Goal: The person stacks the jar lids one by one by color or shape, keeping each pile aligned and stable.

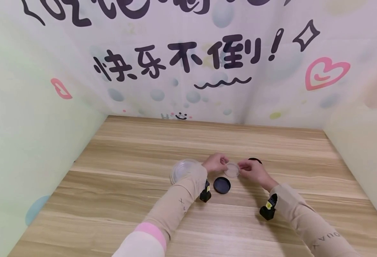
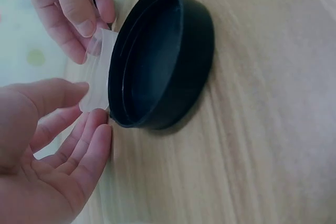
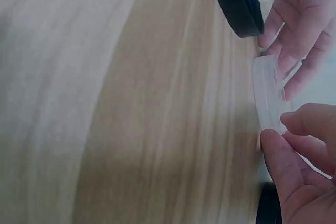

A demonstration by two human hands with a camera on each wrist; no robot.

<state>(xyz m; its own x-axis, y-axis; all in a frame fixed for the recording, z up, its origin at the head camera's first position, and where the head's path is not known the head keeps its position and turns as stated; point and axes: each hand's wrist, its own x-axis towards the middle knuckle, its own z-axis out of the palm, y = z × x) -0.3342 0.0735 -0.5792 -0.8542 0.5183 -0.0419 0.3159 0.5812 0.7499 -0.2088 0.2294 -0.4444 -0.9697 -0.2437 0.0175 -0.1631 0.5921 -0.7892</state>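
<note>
A round, shallow clear plastic lid (image 1: 232,170) is between both hands, low over the table. My left hand (image 1: 216,163) pinches its left edge, thumb above and fingertips below, as the left wrist view shows. On the opposite edge, my right hand (image 1: 254,171) has its thumb (image 3: 295,121) and fingertips closed on the rim. Just in front of the clear lid lies a black round lid (image 1: 222,185), hollow side up. A second black round piece (image 1: 255,160) lies behind the right hand, mostly hidden by it.
Clear round plastic pieces (image 1: 178,171) lie left of the left hand, partly covered by the forearm. The wood-grain table (image 1: 127,214) meets a printed cloth wall (image 1: 188,100) at the back, with pale walls on both sides. A black camera sits on each wrist.
</note>
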